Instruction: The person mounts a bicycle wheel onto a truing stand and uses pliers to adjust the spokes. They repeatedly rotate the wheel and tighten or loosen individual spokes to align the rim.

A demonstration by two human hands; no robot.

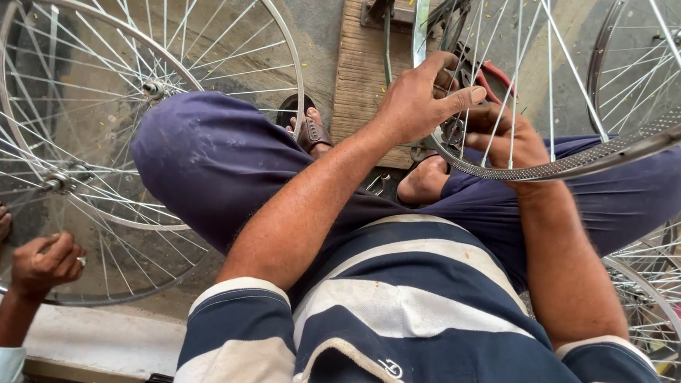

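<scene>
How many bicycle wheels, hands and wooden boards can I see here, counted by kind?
Bicycle wheels: at least 5 — one being worked on, two at left, one upper right, one lower right; overlapping spokes may hide more.
Hands: 3 — the person's left hand, right hand, a co-worker's hand.
Wooden boards: 1.
Total: 9.

The person's left forearm runs bare from a striped short sleeve, up and to the right across the lap, ending in the left hand point(421, 94), which is bent at the wrist with its fingers curled inward and the thumb stretched out to the right. The right forearm rises nearly straight from the lower right, and the right hand point(504, 132) sits just under and beside the left, fingers folded in a pinching grip. Both hands meet close together, thumb tips almost touching.
</scene>
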